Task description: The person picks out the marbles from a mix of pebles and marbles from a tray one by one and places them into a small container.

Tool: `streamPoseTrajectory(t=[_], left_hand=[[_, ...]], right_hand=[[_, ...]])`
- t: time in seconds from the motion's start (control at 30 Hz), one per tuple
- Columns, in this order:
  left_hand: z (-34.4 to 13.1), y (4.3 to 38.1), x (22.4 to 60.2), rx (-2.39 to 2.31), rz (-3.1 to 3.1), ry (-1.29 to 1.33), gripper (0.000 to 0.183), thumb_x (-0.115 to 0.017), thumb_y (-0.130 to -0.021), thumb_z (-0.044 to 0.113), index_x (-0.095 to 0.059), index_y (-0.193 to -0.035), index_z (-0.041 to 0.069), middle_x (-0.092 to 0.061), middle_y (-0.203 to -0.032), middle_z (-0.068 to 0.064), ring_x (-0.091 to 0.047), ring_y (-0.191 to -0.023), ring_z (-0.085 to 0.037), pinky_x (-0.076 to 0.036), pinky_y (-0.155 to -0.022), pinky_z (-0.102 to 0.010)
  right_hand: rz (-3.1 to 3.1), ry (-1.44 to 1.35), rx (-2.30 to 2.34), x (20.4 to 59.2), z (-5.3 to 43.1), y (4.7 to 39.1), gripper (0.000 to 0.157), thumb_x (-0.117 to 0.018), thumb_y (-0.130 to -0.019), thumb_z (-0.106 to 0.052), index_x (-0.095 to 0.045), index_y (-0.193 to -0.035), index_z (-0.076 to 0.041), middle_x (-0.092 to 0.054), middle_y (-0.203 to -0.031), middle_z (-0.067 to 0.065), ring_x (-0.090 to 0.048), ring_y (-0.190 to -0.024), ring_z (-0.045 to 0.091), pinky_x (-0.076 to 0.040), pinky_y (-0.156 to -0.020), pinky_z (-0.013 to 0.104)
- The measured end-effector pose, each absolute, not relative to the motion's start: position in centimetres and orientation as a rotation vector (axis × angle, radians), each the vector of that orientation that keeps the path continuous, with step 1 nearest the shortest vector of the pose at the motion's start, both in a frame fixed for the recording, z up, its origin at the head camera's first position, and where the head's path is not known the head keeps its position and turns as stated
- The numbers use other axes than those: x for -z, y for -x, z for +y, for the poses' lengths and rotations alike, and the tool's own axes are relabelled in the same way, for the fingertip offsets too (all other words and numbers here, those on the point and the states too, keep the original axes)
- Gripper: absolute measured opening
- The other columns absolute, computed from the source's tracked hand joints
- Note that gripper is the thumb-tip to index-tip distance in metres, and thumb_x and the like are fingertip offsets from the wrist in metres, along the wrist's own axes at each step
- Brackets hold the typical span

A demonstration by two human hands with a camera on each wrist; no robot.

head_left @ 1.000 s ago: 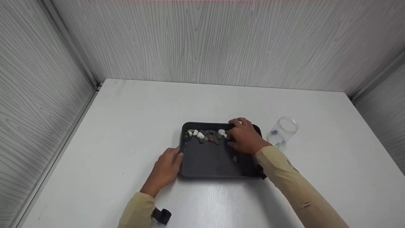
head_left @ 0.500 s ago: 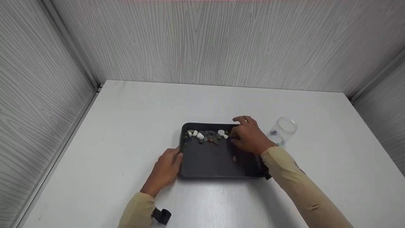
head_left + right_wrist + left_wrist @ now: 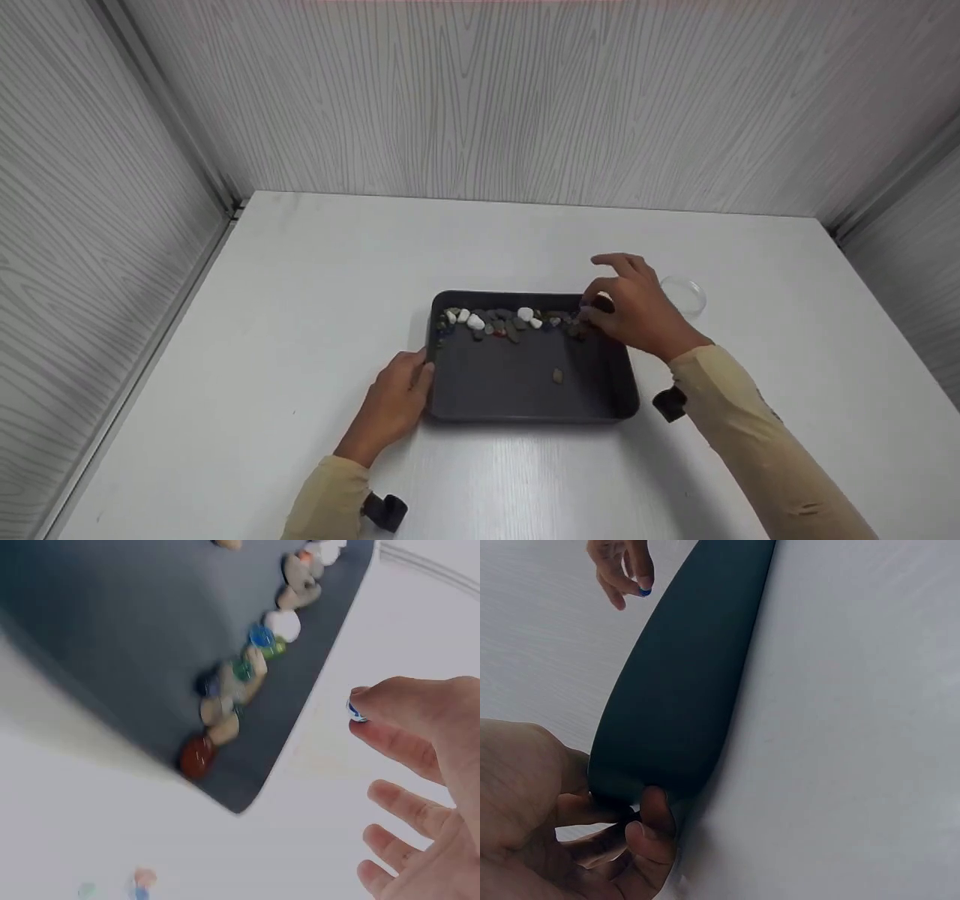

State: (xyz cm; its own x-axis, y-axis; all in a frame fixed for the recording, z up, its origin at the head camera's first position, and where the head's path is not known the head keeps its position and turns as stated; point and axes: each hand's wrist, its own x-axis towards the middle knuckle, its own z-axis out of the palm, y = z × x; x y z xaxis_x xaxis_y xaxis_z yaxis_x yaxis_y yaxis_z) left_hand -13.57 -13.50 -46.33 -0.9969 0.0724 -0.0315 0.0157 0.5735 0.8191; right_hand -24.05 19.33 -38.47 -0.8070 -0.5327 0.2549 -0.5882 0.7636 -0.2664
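My left hand grips the left side of a dark tray, its fingers curled at the rim in the left wrist view. My right hand is above the tray's far right corner. Between thumb and index finger it pinches a small blue-and-white marble; the other fingers are spread apart. Along the tray's far side runs a band of white pebbles, grey pebbles and coloured glass pieces. A reddish-brown stone lies at the band's right end.
One lone tan pebble lies in the tray's right half. A clear jar stands right of the tray, mostly hidden by my right hand. White panels enclose the white table at the back and sides.
My right hand has moved right and away from me, rising from among the pebbles; the marble now shows between its fingertips. More of the band is uncovered. My left hand and the tray stay put.
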Motion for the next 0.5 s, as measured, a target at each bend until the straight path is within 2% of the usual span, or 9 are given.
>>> streamPoseTrajectory(t=[0.23,0.5], left_hand=[[-13.4,13.5,46.3,-1.428,2.722,-0.104,0.042,-0.046,-0.109,0.015,-0.049,-0.147,-0.002,-0.059,-0.128,-0.016,-0.054,-0.127,-0.035,-0.040,-0.109,-0.055],[-13.4,13.7,46.4,-1.405,2.733,-0.085,0.043,-0.046,-0.109,0.016,-0.048,-0.147,-0.003,-0.059,-0.128,-0.017,-0.054,-0.128,-0.035,-0.039,-0.109,-0.054]], right_hand=[[-2.683,-0.838,-0.559,37.2,22.2,23.8,0.007,-0.081,-0.085,-0.004,-0.075,-0.089,-0.003,-0.053,-0.137,0.028,-0.042,-0.127,0.050,-0.030,-0.104,0.067],[-2.627,-0.744,-0.611,36.4,25.3,24.0,0.007,-0.080,-0.083,0.002,-0.076,-0.088,0.000,-0.055,-0.133,0.030,-0.044,-0.125,0.051,-0.030,-0.102,0.068]])
